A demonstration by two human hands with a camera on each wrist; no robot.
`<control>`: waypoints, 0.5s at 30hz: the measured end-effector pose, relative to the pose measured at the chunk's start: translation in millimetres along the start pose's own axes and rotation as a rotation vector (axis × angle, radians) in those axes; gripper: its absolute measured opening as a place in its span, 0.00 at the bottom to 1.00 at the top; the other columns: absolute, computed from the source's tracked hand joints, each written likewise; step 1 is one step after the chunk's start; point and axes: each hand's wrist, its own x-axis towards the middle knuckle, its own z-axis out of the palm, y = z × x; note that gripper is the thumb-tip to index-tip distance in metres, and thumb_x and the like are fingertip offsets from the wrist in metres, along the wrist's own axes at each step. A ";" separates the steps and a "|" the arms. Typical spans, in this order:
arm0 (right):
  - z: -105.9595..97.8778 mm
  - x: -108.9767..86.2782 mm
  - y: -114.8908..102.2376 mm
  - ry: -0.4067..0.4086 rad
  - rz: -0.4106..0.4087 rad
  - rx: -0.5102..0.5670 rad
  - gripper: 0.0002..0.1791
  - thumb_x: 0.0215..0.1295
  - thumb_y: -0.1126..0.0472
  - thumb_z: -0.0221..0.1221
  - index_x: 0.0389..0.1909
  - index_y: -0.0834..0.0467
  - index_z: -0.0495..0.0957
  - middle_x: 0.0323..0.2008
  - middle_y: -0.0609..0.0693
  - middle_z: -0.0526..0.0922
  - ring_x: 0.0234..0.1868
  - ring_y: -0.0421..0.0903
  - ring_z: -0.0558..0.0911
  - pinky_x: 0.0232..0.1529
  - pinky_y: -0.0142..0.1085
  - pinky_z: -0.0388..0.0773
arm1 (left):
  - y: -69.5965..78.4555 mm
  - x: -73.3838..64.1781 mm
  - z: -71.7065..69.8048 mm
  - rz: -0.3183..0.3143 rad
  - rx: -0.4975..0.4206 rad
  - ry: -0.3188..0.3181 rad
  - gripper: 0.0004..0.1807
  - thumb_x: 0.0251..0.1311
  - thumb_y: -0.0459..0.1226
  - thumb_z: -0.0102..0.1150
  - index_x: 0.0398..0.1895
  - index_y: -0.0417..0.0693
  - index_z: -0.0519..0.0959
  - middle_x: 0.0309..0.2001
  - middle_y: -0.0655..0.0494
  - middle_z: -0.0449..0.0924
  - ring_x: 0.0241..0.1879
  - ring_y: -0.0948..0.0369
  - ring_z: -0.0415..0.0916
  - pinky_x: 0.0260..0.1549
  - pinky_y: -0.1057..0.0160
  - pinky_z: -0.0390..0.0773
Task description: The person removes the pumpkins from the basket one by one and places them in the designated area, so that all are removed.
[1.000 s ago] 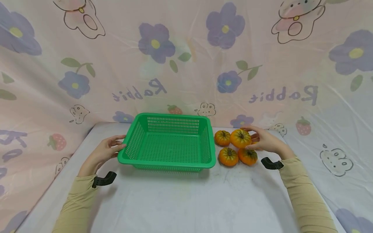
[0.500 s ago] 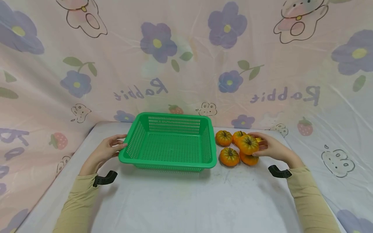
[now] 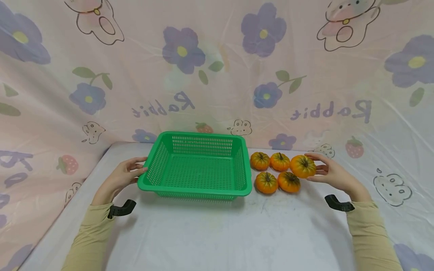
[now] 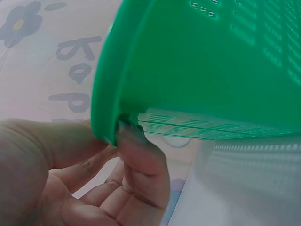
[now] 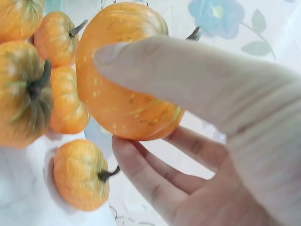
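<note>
My left hand (image 3: 123, 175) pinches the left rim of a green plastic basket (image 3: 193, 191), which has slotted walls and nothing inside. In the left wrist view, thumb and curled fingers (image 4: 141, 157) take the rim between them. On the right, my right hand (image 3: 333, 175) holds a small orange pumpkin (image 3: 303, 166) between thumb and fingers, its stem showing in the head view. Several like it sit between basket and hand, among them a front pumpkin (image 3: 266, 183) and a back pumpkin (image 3: 260, 161). A further pumpkin (image 5: 82, 174) shows below the held one in the right wrist view.
A white cloth covers the table (image 3: 203, 237). Behind it and at both sides hangs a printed curtain (image 3: 217, 86) with flowers and rabbits. Each wrist carries a black camera mount, such as the right mount (image 3: 339, 203).
With the pumpkin in its grasp, my right hand has moved rightward, from over the other pumpkins to their right side. My left hand and the basket have stayed put.
</note>
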 end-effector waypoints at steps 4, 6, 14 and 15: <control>-3.2 -8.3 5.9 0.024 0.031 -0.027 0.45 0.55 0.60 0.70 0.70 0.61 0.57 0.65 0.63 0.61 0.50 0.48 0.77 0.43 0.28 0.78 | 0.2 -0.2 0.0 0.002 -0.007 -0.001 0.34 0.69 0.38 0.54 0.72 0.35 0.54 0.52 0.34 0.70 0.38 0.62 0.78 0.36 0.63 0.81; -4.3 -12.6 8.9 0.025 0.056 -0.038 0.45 0.55 0.58 0.70 0.71 0.60 0.57 0.65 0.64 0.61 0.51 0.54 0.76 0.43 0.28 0.77 | 0.2 -0.1 -0.2 0.002 -0.007 -0.002 0.34 0.69 0.38 0.54 0.72 0.35 0.54 0.52 0.34 0.70 0.38 0.62 0.79 0.36 0.63 0.81; -5.5 -29.2 32.0 0.021 0.125 -0.049 0.45 0.56 0.57 0.69 0.71 0.60 0.56 0.65 0.66 0.61 0.52 0.55 0.76 0.43 0.27 0.76 | -0.3 0.0 -0.1 0.001 0.003 0.001 0.35 0.68 0.38 0.55 0.72 0.36 0.54 0.52 0.34 0.70 0.37 0.62 0.78 0.36 0.63 0.81; -5.4 -30.9 35.8 0.021 0.130 -0.049 0.45 0.57 0.57 0.69 0.71 0.60 0.56 0.65 0.66 0.60 0.52 0.54 0.76 0.42 0.27 0.75 | -0.2 0.1 0.0 0.001 0.001 0.001 0.35 0.68 0.38 0.55 0.72 0.36 0.54 0.52 0.34 0.70 0.38 0.62 0.79 0.36 0.63 0.81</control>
